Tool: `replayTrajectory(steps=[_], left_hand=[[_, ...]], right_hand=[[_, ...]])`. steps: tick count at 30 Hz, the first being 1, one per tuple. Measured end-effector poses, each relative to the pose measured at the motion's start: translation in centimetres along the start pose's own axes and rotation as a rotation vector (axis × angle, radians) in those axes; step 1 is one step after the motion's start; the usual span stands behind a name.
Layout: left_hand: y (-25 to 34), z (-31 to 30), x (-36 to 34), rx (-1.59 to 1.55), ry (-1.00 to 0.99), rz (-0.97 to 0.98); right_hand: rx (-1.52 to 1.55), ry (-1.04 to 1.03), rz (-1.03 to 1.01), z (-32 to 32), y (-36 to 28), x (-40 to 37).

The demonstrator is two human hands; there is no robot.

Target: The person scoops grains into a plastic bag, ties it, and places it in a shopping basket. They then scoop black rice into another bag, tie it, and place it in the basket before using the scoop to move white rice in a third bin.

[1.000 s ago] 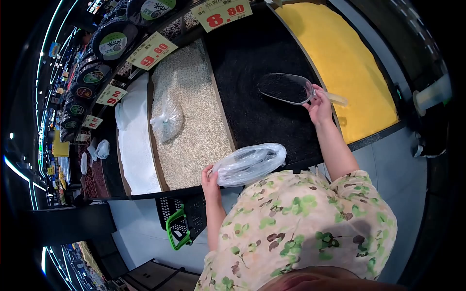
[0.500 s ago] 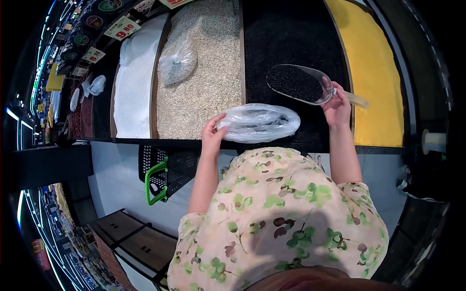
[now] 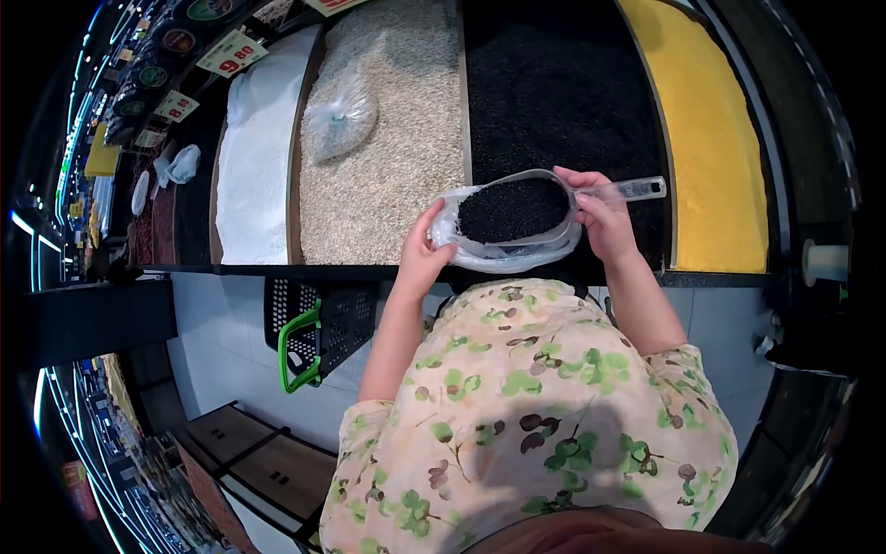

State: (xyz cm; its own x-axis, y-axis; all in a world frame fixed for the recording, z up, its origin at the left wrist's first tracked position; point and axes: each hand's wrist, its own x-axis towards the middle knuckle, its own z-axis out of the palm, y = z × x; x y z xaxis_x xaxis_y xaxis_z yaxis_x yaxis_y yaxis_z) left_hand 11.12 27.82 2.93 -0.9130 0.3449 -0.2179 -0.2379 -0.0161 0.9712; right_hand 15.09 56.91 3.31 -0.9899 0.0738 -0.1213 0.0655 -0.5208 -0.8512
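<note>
A clear plastic scoop [image 3: 561, 182] full of black grains [image 3: 514, 210] lies over the mouth of a clear plastic bag [image 3: 526, 258]. My right hand [image 3: 600, 212] grips the scoop where its bowl meets the handle, and the handle points right. At the bag's left edge, my left hand [image 3: 427, 251] pinches the plastic between thumb and fingers. Bag and scoop are above the front edge of the bin of black grain [image 3: 563, 83]. Part of the bag is hidden under the scoop.
Left of the black grain is a bin of pale grain [image 3: 397, 138] with a knotted bag [image 3: 341, 120] on it, then white grain [image 3: 263, 157]. Yellow grain [image 3: 715, 138] fills the bin at right. A black basket [image 3: 346, 319] with a green handle stands on the floor.
My right hand has brought the filled scoop left and down from above the black grain to the bag. My left hand has shifted slightly right with the bag.
</note>
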Motion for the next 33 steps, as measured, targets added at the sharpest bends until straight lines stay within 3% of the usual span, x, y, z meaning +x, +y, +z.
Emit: replayTrajectory(steps=[4, 7, 11, 15, 19, 25, 29, 33], left_hand=[[0.7, 1.0, -0.1, -0.012, -0.039, 0.036], [1.0, 1.5, -0.1, -0.02, -0.057, 0.053], [1.3, 2.0, -0.4, -0.019, -0.07, 0.066], [1.7, 2.4, -0.6, 0.04, -0.05, 0.084], [2.0, 2.5, -0.6, 0.06, -0.044, 0.08], [1.1, 2.1, -0.4, 0.169, -0.02, 0.131], [1.1, 1.6, -0.3, 0.462, -0.006, 0.184], [1.1, 1.8, 0.2, 0.498, 0.017, 0.23]], right_hand=[[-0.336, -0.144, -0.184, 2.3, -1.8, -1.5], [-0.763, -0.298, -0.587, 3.0, -2.8, -1.5], [-0.913, -0.417, -0.719, 4.4, -4.5, -2.0], [-0.932, -0.497, -0.71, 4.3, -5.9, -2.5], [-0.88, -0.358, -0.739, 2.7, -6.7, -2.1], [-0.346, 0.049, -0.395, -1.7, -7.3, -2.6], [-0.275, 0.396, -0.203, -4.3, -7.5, -1.9], [-0.309, 0.563, -0.112, -6.8, -5.1, -0.1]])
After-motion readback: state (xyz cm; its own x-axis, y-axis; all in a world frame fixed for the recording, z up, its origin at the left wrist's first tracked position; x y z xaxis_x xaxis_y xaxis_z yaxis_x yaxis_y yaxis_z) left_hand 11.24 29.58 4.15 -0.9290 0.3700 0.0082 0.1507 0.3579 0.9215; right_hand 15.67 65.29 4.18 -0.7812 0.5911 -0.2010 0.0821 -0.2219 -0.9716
